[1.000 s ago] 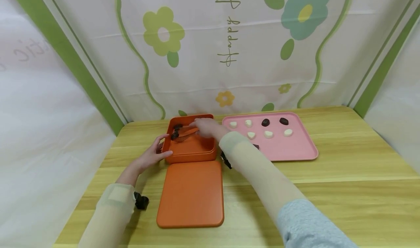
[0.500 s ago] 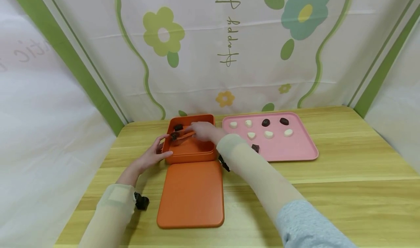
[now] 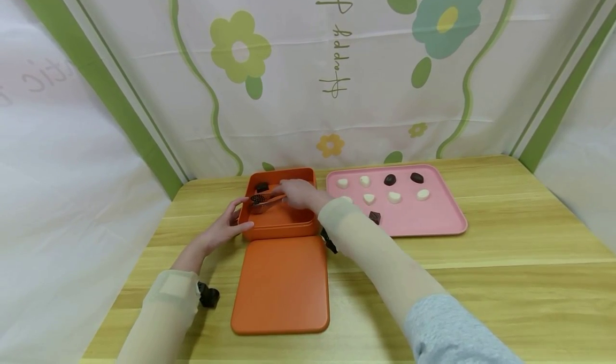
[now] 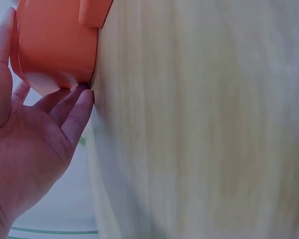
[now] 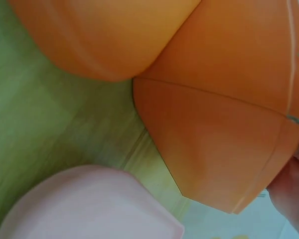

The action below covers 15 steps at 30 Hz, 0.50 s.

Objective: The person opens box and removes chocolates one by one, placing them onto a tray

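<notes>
My right hand (image 3: 297, 193) holds a pair of tongs (image 3: 271, 199) over the inside of the orange box (image 3: 281, 230). The tongs' slotted end lies near the box's left wall, around a dark chocolate; whether it still grips that piece I cannot tell. Another dark chocolate (image 3: 262, 186) sits at the box's back left. My left hand (image 3: 225, 226) rests against the box's left side with spread fingers. In the left wrist view, the fingertips touch the box's outer wall (image 4: 57, 45). The right wrist view shows the box's outside (image 5: 209, 134); the tongs are hidden there.
An orange lid (image 3: 280, 286) lies flat in front of the box. To the right is a pink tray (image 3: 428, 222) with several white chocolates (image 3: 394, 197) and a few dark ones (image 3: 416, 178). A printed curtain (image 3: 289, 113) hangs behind the wooden table (image 3: 505, 300).
My right hand has shifted slightly left and down inside the box, bringing the tongs' end near the left wall. A dark chocolate on the tray has come into fuller view. The left hand stays put.
</notes>
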Tool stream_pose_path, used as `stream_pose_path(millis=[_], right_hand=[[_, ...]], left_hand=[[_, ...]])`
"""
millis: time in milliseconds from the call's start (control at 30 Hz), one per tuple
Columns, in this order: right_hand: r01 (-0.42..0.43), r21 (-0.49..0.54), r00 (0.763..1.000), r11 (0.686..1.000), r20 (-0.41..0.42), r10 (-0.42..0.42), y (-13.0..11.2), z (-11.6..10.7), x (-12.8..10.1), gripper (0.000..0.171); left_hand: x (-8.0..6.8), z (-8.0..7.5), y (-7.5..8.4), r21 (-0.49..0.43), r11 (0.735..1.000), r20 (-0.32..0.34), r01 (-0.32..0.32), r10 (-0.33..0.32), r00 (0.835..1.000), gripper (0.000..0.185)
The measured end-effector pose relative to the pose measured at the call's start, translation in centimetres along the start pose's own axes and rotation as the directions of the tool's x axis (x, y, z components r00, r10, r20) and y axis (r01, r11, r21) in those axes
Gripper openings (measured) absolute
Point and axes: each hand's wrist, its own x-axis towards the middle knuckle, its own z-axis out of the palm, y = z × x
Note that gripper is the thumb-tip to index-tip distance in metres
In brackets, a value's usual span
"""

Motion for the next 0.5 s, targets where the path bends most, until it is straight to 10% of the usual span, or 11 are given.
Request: stream_pose_path(millis=[500], right_hand=[[0.030, -0.060, 0.997, 0.998, -0.063, -0.034, 1.6, -2.4, -1.5, 0.039]], left_hand=[[-0.1, 0.0, 0.2, 0.013, 1.000, 0.008, 0.000, 0.000, 1.000, 0.074]])
